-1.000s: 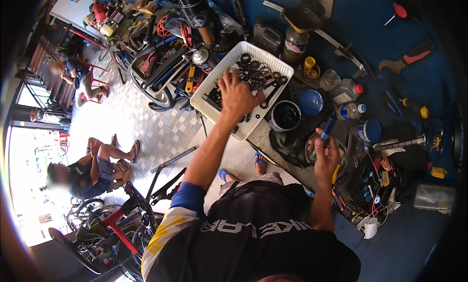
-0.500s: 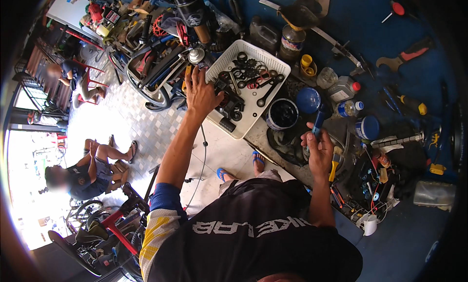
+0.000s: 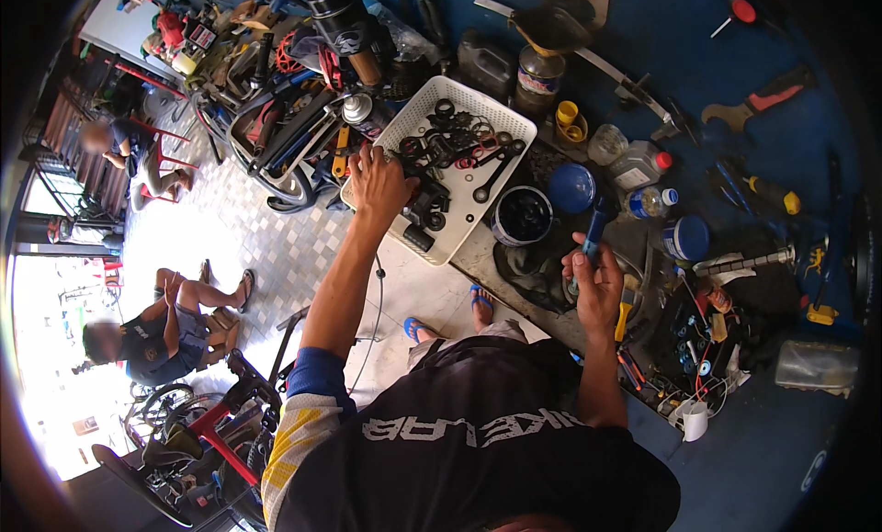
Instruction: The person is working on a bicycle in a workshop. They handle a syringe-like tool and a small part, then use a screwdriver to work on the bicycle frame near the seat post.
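Observation:
My left hand lies across the left rim of a white perforated plastic basket, fingers stretched and apart. Its thumb reaches inside, beside a black bike component. What is under the palm is hidden. The basket contains several small black parts, red rings and a dark wrench-like lever. My right hand holds a blue-handled brush, its dark head pointing away from me. Left of that hand stands an open tub of black grease; its blue lid lies beside it.
Beyond the tub are yellow cups, a grey bottle with red cap and a water bottle. A spray can stands left of the basket. Tools and cables clutter the right. Two people sit at left, near a red-framed bike.
The view has shifted slightly, moving the scene a little left. My right hand has tilted the brush, and its teal handle end now shows. My left hand stays at the basket's rim.

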Tool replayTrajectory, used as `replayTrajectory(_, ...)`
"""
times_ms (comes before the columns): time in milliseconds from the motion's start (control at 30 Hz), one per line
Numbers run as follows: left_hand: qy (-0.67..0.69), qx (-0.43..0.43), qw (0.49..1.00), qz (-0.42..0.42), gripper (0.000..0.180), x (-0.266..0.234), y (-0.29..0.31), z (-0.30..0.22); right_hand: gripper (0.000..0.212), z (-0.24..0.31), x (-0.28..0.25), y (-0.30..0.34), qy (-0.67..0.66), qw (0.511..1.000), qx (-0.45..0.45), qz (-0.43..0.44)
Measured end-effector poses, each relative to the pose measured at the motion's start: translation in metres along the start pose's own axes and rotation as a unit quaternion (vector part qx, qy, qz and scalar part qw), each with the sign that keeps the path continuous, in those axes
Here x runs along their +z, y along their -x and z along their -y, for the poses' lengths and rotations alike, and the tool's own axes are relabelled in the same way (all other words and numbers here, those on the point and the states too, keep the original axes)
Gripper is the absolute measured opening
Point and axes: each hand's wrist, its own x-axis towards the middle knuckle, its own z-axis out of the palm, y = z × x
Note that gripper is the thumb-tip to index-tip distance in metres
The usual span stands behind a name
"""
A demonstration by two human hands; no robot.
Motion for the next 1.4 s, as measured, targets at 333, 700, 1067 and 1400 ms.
replayTrajectory(333, -0.030, -0.046, 0.998, 0.025, 0.042, 0.001, -0.024, -0.008, 0.035, -0.003, -0.009, 0.002, -0.012, 1.000, 0.013, -0.013)
replayTrajectory(700, 0.036, 0.146, 0.986, 0.068, 0.049, 0.027, -0.026, -0.055, 0.034, -0.006, -0.012, 0.000, -0.023, 1.000, 0.009, -0.011)
replayTrajectory(1067, 0.022, 0.176, 0.976, 0.129, 0.045, 0.027, -0.012, -0.052, 0.033, -0.009, -0.022, 0.002, 0.007, 1.000, 0.023, -0.016)
replayTrajectory(1400, 0.175, 0.120, 0.977, 0.027, 0.028, 0.023, -0.008, -0.035, 0.033, -0.012, -0.021, -0.005, -0.018, 0.999, 0.026, 0.001)
